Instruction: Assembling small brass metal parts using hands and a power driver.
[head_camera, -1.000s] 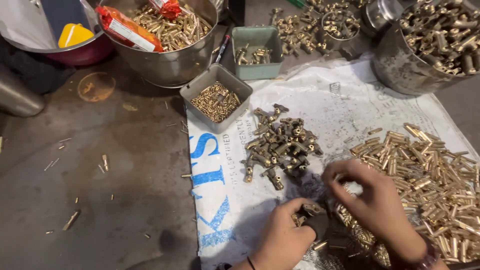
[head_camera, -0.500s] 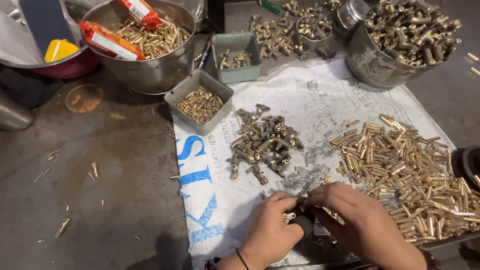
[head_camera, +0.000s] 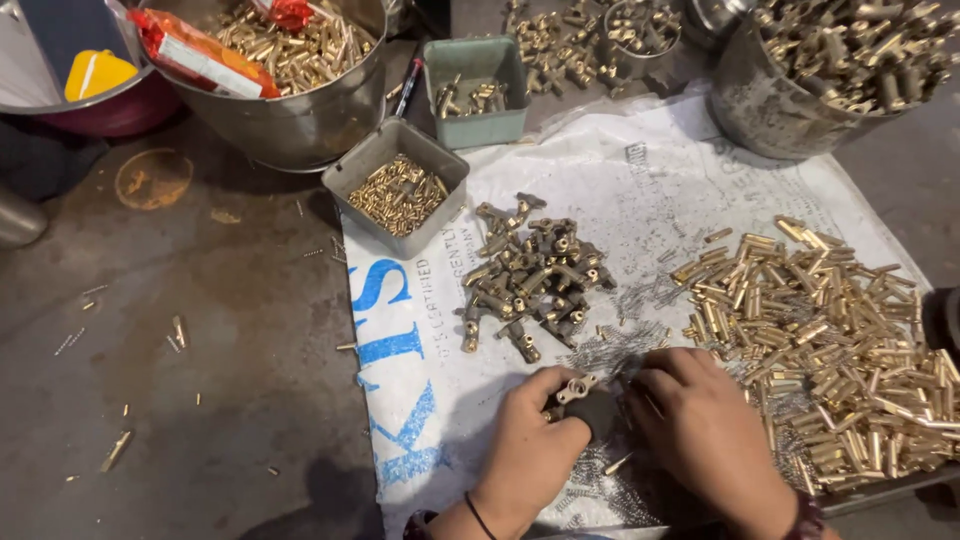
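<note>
- Left hand (head_camera: 525, 440) was curled, thumb and fingers pinching a small brass fitting (head_camera: 578, 386) against a dark block (head_camera: 597, 412) low on the white sack (head_camera: 640, 190) spread over the work surface.
- Right hand (head_camera: 705, 435) was bent over the same spot, its fingertips pressed together at the block; what they pinched, if anything, could not be made out.
- The fitting sat between both hands, on top of the dark block, just below the pile of fittings (head_camera: 530, 275) in the middle of the sack.
- That middle pile looked like fittings of the same kind as the one in hand; whether they were finished or waiting could not be told.
- To the right lay a broad heap of brass tubes (head_camera: 830, 345), loosely spread, with thin wire pins (head_camera: 620, 345) scattered between it and the hands.
- A grey square tray (head_camera: 352, 175) of small brass pieces stood at the sack's upper left corner; a green tray (head_camera: 480, 60) with a few parts stood behind it.
- Two steel tubs, one at top left (head_camera: 300, 125) and one at top right (head_camera: 760, 95), were heaped with brass parts.
- Judgement: work seemed mid-run. One fitting was being worked at the block, and large stocks of loose parts remained all round.
- A few stray pieces lay on the dark floor (head_camera: 200, 300) to the left.
</note>
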